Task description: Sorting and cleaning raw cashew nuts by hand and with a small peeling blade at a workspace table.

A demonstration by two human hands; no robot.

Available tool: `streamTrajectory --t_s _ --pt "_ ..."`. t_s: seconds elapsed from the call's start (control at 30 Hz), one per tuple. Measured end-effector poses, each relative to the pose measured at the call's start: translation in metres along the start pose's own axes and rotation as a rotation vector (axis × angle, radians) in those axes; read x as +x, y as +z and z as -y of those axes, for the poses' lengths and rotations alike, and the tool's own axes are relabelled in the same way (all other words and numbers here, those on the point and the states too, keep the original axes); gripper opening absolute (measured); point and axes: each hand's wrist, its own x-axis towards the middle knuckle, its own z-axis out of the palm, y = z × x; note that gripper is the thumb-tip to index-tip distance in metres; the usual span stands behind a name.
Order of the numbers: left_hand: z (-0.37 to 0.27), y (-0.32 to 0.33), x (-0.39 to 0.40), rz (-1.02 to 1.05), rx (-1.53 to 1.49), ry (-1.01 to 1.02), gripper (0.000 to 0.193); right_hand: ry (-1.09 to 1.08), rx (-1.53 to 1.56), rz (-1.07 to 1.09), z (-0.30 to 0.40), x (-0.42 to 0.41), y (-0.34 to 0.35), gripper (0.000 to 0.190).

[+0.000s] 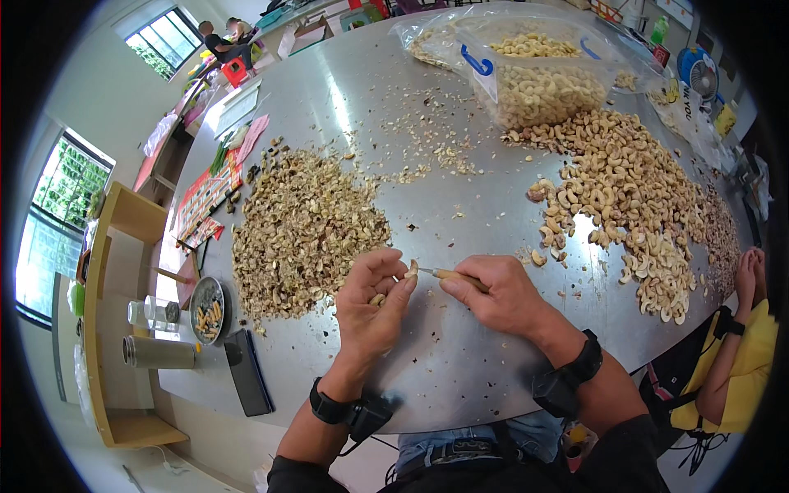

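Note:
Between the thumb and fingertips of my left hand [374, 305] is a cashew kernel [412, 269], with more kernels lying in the curled fingers. My right hand [502, 293] grips the wooden handle of a small pointed knife [459, 278]; its metal tip is at the held kernel. A heap of small shell or skin scraps [302, 228] lies beyond my left hand. To the right spreads a large pile of cashews [635, 179], with paler kernels [662, 277] at its near end.
A clear plastic bin of cashews [542, 86] stands at the far right of the metal table [493, 394]. Along the left are a metal dish of cigarette butts [209, 311], a cylindrical flask [160, 352] and a phone [248, 373]. Another person's hands [749, 271] are at the right edge.

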Motion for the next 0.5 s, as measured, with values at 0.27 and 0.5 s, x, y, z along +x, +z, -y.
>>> streamTrajectory --t_s 0.27,0.5 --pt "-0.003 -0.005 -0.001 0.130 0.359 0.176 0.052 -0.139 -0.119 -0.029 -0.005 -0.002 0.004 0.021" --pt "-0.002 -0.004 -0.001 0.130 0.430 0.155 0.056 -0.201 -0.387 -0.120 -0.004 -0.007 0.016 0.018"
